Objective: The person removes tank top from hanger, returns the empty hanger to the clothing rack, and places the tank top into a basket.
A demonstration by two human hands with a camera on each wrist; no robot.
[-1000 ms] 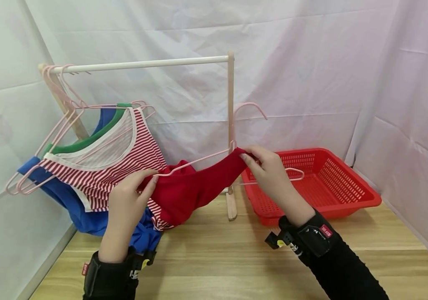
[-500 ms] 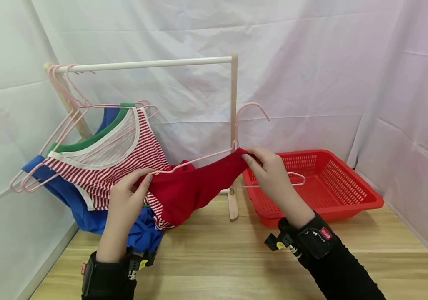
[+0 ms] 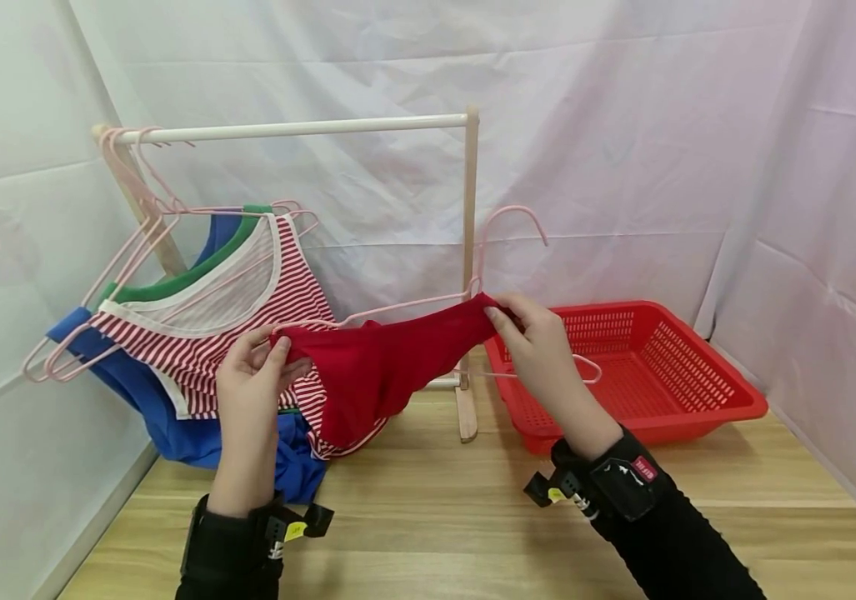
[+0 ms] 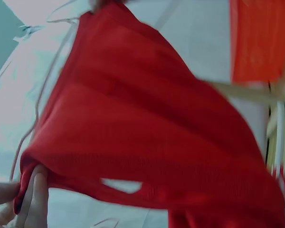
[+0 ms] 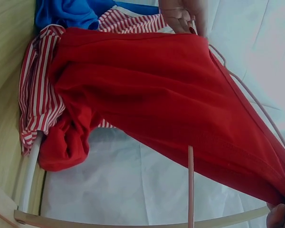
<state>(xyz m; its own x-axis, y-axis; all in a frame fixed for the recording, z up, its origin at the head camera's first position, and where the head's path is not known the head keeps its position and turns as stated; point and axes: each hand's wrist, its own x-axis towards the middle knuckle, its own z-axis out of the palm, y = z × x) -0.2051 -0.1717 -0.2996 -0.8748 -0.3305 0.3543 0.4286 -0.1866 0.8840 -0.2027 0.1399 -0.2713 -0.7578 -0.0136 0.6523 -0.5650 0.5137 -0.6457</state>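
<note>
A red top (image 3: 397,350) is stretched between my two hands in front of the clothes rack. My left hand (image 3: 253,375) pinches its left upper corner between thumb and fingers, close to the end of a pink hanger's arm. At the other corner, near the base of the hook, my right hand (image 3: 536,350) pinches the cloth. The pink hanger (image 3: 420,302) runs along the top's upper edge. Its hook rises free, and its other arm sticks out over the basket. In the left wrist view, the fingers (image 4: 37,197) grip a fold of the top (image 4: 133,118).
A rack with a white bar (image 3: 307,127) stands behind. At its left hang a red-striped tank top (image 3: 247,321), a green garment (image 3: 165,289) and a blue garment (image 3: 142,408) on pink hangers. A red plastic basket (image 3: 728,400) sits at the right on the wooden table (image 3: 412,533).
My left hand has shifted its hold to the top's corner, and its fingers are spread more. The hanger's left arm has risen, so the hanger lies more level. My right hand keeps its pinch.
</note>
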